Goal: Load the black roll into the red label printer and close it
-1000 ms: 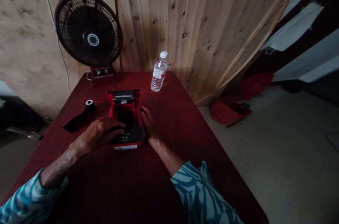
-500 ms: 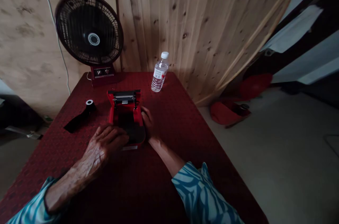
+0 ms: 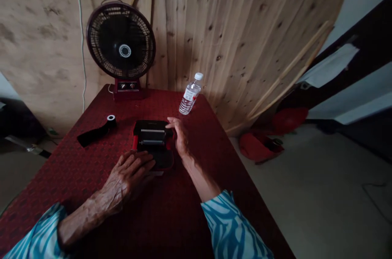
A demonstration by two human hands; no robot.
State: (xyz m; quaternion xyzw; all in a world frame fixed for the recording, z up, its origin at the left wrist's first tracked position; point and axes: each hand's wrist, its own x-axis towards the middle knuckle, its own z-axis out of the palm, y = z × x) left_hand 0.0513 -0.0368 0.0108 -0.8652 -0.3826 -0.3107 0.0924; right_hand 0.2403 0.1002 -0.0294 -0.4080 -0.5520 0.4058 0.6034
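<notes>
A small red and black machine with a hinged top and a metal bar and roller inside sits on the table in front of me. My left hand lies with fingers stretched over the machine's front left part, pressing on it. At the machine's right side is my right hand, its extended fingertips touching the upper right corner of the hinged top; the thumb is hidden. To the left, a black roll with a white core lies with its strip unwound toward me. A pale strip shows at the machine's front edge.
At the back left of the dark red table stands a fan. A clear water bottle with a white cap is behind the machine to the right. A wooden panel rises behind the table. On the floor at right is a red container.
The machine's raised top has swung down toward me and sits lower. My right hand has moved up from the machine's side to the top's corner. My left hand stays at the front.
</notes>
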